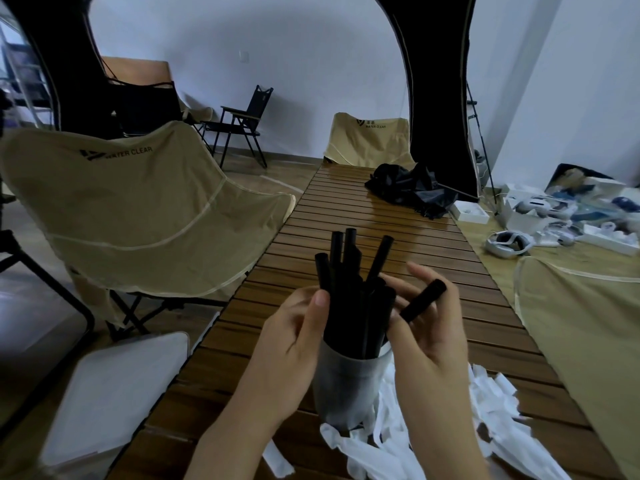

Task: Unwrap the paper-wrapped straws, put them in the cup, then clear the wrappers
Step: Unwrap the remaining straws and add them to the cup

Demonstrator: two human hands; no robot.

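Upright, black straws (pixel 349 289) in grey cup (pixel 343 386).

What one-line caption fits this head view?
Right hand holds one black straw beside the straw-filled cup; left hand steadies the bunch; torn wrappers litter the slatted table.

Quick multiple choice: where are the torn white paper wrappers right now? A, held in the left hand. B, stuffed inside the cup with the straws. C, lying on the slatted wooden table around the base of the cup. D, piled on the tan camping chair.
C: the white wrappers lie loose on the slatted table at the foot of the cup, which holds only black straws.
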